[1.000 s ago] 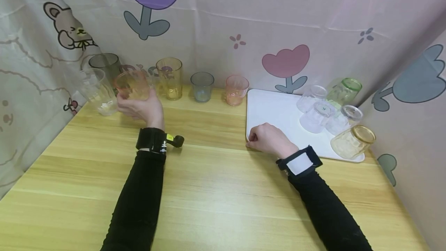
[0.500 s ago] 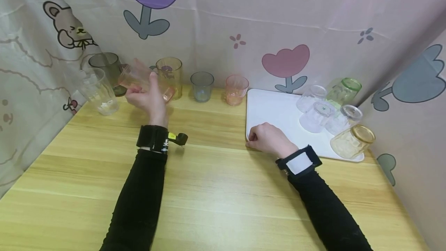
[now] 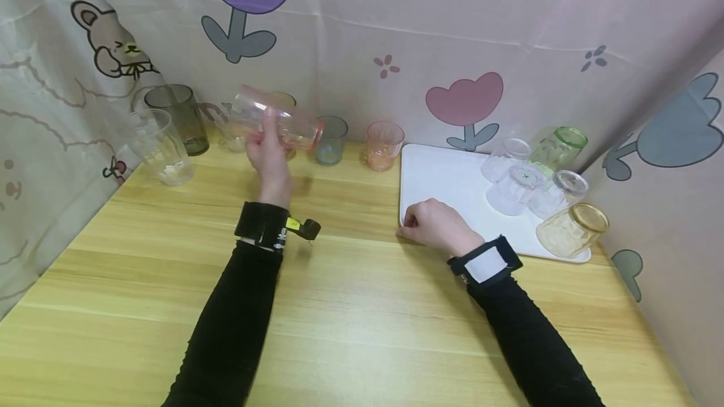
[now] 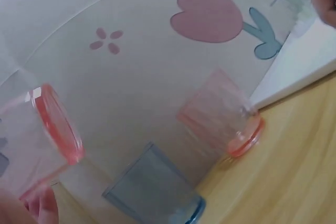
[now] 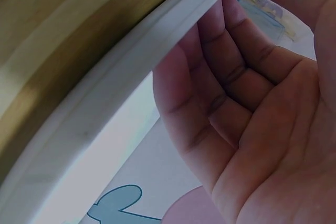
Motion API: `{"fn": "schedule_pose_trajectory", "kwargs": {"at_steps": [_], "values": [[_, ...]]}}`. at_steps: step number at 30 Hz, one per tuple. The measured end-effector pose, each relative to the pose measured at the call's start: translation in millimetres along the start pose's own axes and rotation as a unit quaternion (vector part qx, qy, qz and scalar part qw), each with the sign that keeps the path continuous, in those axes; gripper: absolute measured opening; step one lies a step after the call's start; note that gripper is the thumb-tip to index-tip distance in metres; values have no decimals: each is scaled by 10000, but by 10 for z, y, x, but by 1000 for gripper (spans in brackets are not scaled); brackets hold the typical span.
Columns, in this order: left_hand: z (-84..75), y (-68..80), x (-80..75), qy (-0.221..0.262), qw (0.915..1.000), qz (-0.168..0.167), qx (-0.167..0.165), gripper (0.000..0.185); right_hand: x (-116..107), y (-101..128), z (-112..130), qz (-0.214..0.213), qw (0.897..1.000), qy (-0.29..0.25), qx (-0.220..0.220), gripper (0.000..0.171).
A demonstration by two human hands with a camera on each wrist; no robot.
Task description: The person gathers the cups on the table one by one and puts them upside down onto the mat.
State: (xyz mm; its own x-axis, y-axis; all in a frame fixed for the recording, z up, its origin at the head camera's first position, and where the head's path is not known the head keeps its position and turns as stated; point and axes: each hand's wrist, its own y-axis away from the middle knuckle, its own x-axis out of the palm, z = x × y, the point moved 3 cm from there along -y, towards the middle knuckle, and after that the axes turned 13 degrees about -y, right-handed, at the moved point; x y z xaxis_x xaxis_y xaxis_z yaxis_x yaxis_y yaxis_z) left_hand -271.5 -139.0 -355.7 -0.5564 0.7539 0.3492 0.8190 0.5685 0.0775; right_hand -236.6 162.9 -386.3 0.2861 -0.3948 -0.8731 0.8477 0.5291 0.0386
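My left hand [image 3: 273,165] grips a clear pink glass [image 3: 302,130] tipped on its side above the table, its thick pink end pointing right. The amber glass [image 3: 283,99] behind is partly covered by it. In the left wrist view the held pink glass [image 4: 39,135] is at the left edge, fingertips underneath. A blue-grey glass [image 3: 332,143] and a second pink glass [image 3: 384,146] stand upright to its right. My right hand [image 3: 438,225] holds the white tray [image 3: 438,174] at its front left corner; the right wrist view shows curled fingers [image 5: 181,98] against the rim.
Several upside-down glasses, clear, green [image 3: 560,149] and amber [image 3: 574,231], crowd the tray's right side. A tall clear glass [image 3: 164,149], a dark grey glass [image 3: 183,121] and a small clear glass [image 3: 230,134] stand back left. A printed curtain [image 3: 351,30] hangs right behind.
My left hand has moved right with the pink glass and turned it from upright onto its side, uncovering the small clear glass. The right hand stays at the tray corner.
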Motion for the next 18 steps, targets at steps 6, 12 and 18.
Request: {"fn": "schedule_pose_trajectory", "kwargs": {"at_steps": [6,12,18], "values": [[78,76,157,96,9980,626,-7,46,-39,-20,25,-643,9978,-137,-119,13],[183,213,343,367,9903,1298,-329,57,-135,-15,68,-2078,9724,-699,-795,34],[320,354,491,517,9802,1741,-785,54,-200,16,109,-3189,9239,-1243,-1710,52]]}}
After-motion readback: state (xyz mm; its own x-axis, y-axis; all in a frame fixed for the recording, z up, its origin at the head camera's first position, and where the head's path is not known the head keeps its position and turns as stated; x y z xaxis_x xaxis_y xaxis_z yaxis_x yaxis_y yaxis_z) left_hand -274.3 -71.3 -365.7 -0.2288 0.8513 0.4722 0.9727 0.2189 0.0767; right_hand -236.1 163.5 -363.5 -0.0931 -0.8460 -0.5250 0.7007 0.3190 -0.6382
